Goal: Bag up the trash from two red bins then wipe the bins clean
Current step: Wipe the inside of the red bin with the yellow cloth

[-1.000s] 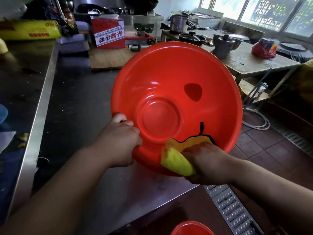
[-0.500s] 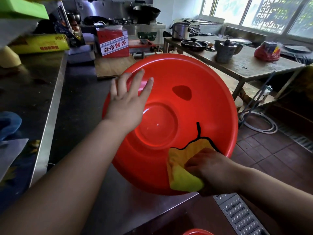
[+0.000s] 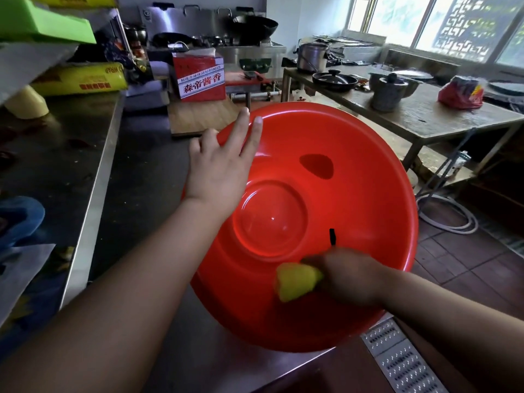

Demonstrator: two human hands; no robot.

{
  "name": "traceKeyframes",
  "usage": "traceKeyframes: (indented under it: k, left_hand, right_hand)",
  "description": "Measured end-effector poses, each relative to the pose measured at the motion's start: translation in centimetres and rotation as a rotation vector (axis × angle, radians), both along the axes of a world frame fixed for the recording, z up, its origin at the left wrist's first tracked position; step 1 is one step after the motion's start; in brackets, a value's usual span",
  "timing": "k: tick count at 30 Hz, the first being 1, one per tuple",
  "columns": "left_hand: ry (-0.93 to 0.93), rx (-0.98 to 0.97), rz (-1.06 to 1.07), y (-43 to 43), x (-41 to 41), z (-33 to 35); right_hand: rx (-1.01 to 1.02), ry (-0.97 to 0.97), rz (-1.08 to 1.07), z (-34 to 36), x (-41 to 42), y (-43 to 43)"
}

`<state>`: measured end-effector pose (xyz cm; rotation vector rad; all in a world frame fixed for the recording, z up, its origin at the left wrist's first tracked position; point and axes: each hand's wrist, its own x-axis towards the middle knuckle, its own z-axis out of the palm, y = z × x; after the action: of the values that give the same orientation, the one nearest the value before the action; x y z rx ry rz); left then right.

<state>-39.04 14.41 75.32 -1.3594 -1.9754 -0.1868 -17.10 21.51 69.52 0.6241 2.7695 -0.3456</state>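
Head view, left to right: at the left edge a steel worktop (image 3: 93,171) runs up the frame, with a yellow box (image 3: 82,79) and a green box (image 3: 42,24) at the upper left. From the lower left the left forearm reaches up to the left hand (image 3: 221,168), which lies flat with fingers spread on the upper left part of the red bin (image 3: 354,211), fingertips at its rim. Above it, in the upper middle, stands a red carton (image 3: 200,78) with white lettering. The bin fills the centre of the frame, tilted up with its underside and round base ring facing the camera, its lower edge over the worktop's near corner. At the bin's lower right the right hand (image 3: 348,279) is closed around a bunched yellow cloth (image 3: 297,280), pressing it against the red surface; a black strip pokes up just above the hand. Farther right, a wooden table (image 3: 425,114) carries a grey pot (image 3: 387,92) and a red bag (image 3: 460,93) in the upper right.
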Motion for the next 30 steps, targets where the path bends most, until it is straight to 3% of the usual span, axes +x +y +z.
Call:
traceKeyframes:
  k: [6, 9, 12, 14, 16, 18, 24, 30]
  left_hand:
    - [-0.07, 0.005, 0.015, -0.4, -0.9, 0.2]
    - [-0.109, 0.01, 0.004, -0.4, -0.9, 0.4]
    - [-0.097, 0.041, -0.031, -0.4, -1.1, 0.4]
    - [-0.103, 0.058, -0.061, -0.2, -1.4, 0.4]
    - [-0.113, 0.068, -0.071, -0.1, -1.7, 0.4]
    - [-0.132, 0.056, -0.053, 0.0, -2.1, 0.4]
    - [-0.153, 0.027, -0.026, 0.2, -2.7, 0.6]
    - [-0.094, -0.035, 0.067, 0.1, -3.7, 0.2]
  right_hand:
    - [0.127, 0.38, -0.506, 0.5, -6.5, 3.9]
    - [0.225, 0.469, -0.525, -1.2, -9.8, 5.5]
    - [0.45, 0.558, -0.411, -4.4, -12.7, 7.1]
    - [0.446, 0.424, -0.289, -6.8, -14.3, 7.6]
    - [0.296, 0.15, -0.117, -10.1, -15.2, 7.7]
    - [0.208, -0.006, -0.009, -12.5, -15.2, 7.4]
    - [0.347, 0.052, -0.13, -13.3, -16.3, 9.0]
    - [0.177, 0.155, -0.514, -13.8, -18.9, 10.0]
